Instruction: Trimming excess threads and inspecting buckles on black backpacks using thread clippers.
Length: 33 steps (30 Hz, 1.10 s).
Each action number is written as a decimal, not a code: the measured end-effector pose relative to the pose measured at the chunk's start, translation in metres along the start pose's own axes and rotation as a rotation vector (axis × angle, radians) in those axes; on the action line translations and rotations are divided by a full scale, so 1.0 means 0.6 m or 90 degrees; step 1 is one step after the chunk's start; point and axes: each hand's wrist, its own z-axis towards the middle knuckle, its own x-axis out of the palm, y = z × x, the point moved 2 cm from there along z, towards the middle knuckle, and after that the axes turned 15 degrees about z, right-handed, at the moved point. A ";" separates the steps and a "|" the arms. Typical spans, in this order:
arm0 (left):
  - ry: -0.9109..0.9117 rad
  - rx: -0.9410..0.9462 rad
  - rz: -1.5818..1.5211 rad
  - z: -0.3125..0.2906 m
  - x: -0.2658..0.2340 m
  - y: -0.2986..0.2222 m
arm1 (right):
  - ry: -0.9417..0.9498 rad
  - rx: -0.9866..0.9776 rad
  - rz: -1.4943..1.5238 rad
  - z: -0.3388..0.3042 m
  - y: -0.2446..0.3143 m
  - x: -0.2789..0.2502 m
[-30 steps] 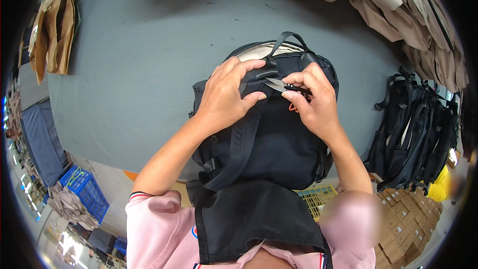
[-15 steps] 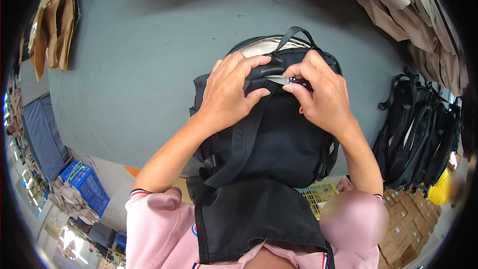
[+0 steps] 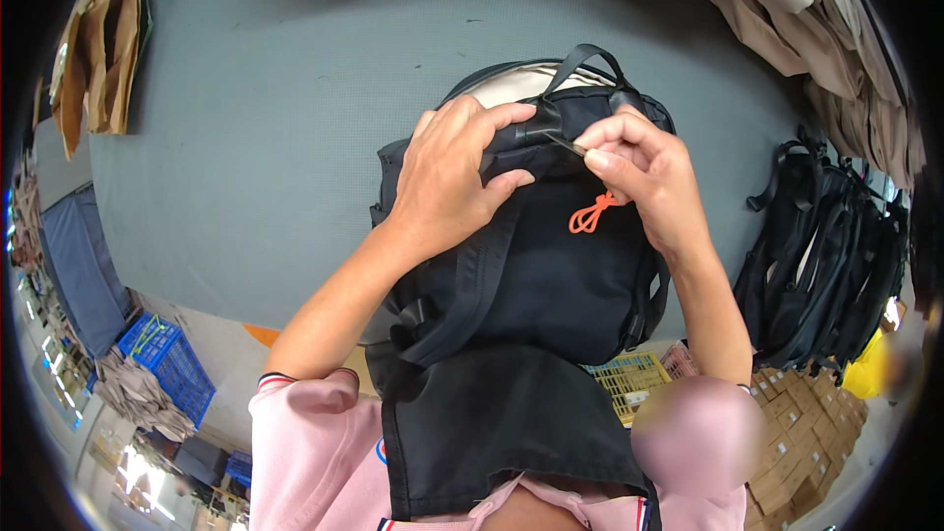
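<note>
A black backpack (image 3: 565, 265) lies in front of me with its top handle (image 3: 590, 54) standing up and a pale lining (image 3: 506, 87) showing at its far edge. My left hand (image 3: 447, 172) grips the upper left of the bag, index finger and thumb on either side of a fold below the handle's base. Pinched in my right hand (image 3: 649, 177) are thread snips (image 3: 563, 144), their narrow blades pointing left at the seam by the handle's base. An orange cord loop (image 3: 590, 216) hangs beneath that hand.
The backpack rests on a grey table (image 3: 265, 138) scattered with loose dark threads. Beige fabric pieces (image 3: 767, 0) heap along the far right edge. More black backpacks (image 3: 816, 256) hang at the right. Brown paper (image 3: 103, 49) stands far left; a blue crate (image 3: 167, 364) sits below.
My right hand has turned and shifted slightly right; the snips now show edge-on, and the orange cord loop has swung into view. The left hand stays nearly in place.
</note>
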 end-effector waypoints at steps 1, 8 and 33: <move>0.002 -0.002 -0.003 0.001 -0.002 -0.001 | -0.004 -0.033 -0.057 -0.006 -0.004 -0.002; -0.025 0.004 0.006 0.001 -0.005 0.000 | -0.011 -0.263 -0.482 -0.015 0.023 0.040; 0.118 0.369 0.342 0.068 -0.069 -0.002 | -0.005 -0.214 -0.368 -0.005 0.008 0.012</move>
